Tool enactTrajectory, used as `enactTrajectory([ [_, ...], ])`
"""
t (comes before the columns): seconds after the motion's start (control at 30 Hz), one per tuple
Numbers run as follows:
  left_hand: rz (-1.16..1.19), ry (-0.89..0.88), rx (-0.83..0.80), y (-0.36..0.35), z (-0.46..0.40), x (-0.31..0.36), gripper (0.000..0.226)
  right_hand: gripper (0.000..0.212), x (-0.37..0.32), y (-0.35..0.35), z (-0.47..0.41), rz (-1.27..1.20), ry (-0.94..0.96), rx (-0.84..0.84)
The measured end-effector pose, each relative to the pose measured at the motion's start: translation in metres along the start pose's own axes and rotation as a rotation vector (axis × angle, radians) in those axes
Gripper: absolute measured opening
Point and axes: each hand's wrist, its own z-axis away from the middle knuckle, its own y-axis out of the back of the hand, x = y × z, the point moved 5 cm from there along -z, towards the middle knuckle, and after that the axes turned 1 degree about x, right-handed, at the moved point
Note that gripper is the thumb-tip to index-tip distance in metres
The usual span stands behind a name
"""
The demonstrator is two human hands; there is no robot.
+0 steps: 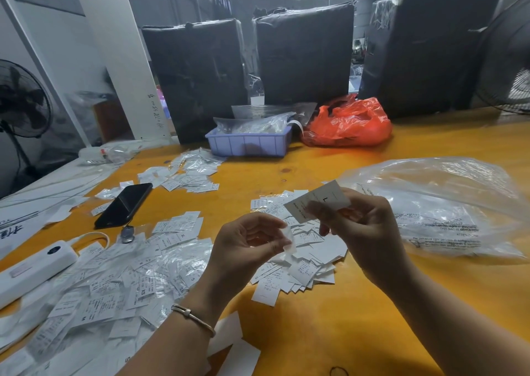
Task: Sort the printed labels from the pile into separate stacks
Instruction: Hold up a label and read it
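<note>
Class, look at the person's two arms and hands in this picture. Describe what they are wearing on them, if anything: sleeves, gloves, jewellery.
Both hands are bare, with no gloves, and both forearms are uncovered as far as the frame shows, so no sleeves appear. The left hand has a thin, pale metal bangle with a small clasp around its wrist. The right hand and its wrist carry no jewellery, and no rings show on either hand.

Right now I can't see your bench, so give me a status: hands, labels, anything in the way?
Right hand pinching an L label. Left hand holding a clear scrap. Label pile underneath, unsorted. Phone left, clear.
</note>
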Motion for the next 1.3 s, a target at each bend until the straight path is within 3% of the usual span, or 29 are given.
enactTrajectory([
  [0.17, -0.007, 0.018, 0.011, 0.0, -0.001, -0.002, 0.019, 0.009, 0.001, -0.009, 0.004, 0.036, -0.018, -0.083],
  [0.4, 0.047, 0.102, -0.003, 0.001, -0.002, -0.01, 0.011, 0.02, 0.015, 0.008, -0.001, 0.308, -0.039, 0.088],
  [0.53, 0.106, 0.163, 0.021, 0.002, -0.003, -0.015, 0.007, 0.02, 0.028, 0.007, -0.002, 0.341, -0.145, 0.021],
  [0.73, 0.162, 0.198, 0.156, 0.012, -0.004, -0.02, 0.007, 0.019, 0.027, 0.003, -0.004, -0.093, -0.329, -0.13],
  [0.9, 0.254, 0.164, 0.138, 0.01, -0.003, -0.016, 0.017, 0.014, 0.036, -0.014, 0.009, 0.054, -0.434, -0.342],
  [1.03, 0.24, 0.179, 0.059, 0.003, -0.002, -0.013, 0.018, 0.015, 0.032, -0.015, 0.009, 0.112, -0.305, -0.28],
  [1.2, 0.158, 0.141, 0.081, 0.002, -0.001, -0.009, 0.016, 0.008, 0.027, -0.014, 0.008, 0.187, -0.243, -0.24],
  [1.3, 0.095, 0.097, 0.104, 0.005, 0.0, -0.008, 0.016, 0.01, 0.022, -0.003, 0.001, 0.089, -0.224, -0.073],
])
